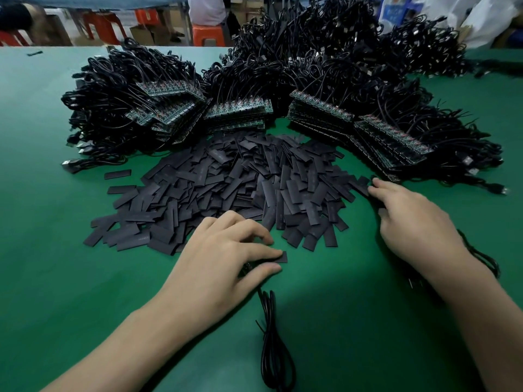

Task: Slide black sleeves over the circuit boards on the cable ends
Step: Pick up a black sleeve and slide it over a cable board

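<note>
Matte black, flat rectangular sleeves (226, 179)

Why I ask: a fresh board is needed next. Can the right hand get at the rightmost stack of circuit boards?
Probably yes. The right hand rests at the edge of the sleeve pile, fingertips close to the rightmost board stack; only flat sleeves lie between, nothing upright blocks it.

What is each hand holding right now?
Left hand: closed, pinching a flat black sleeve.
Right hand: fingers curled beside the pile of black sleeves; grip cannot be told.
</note>
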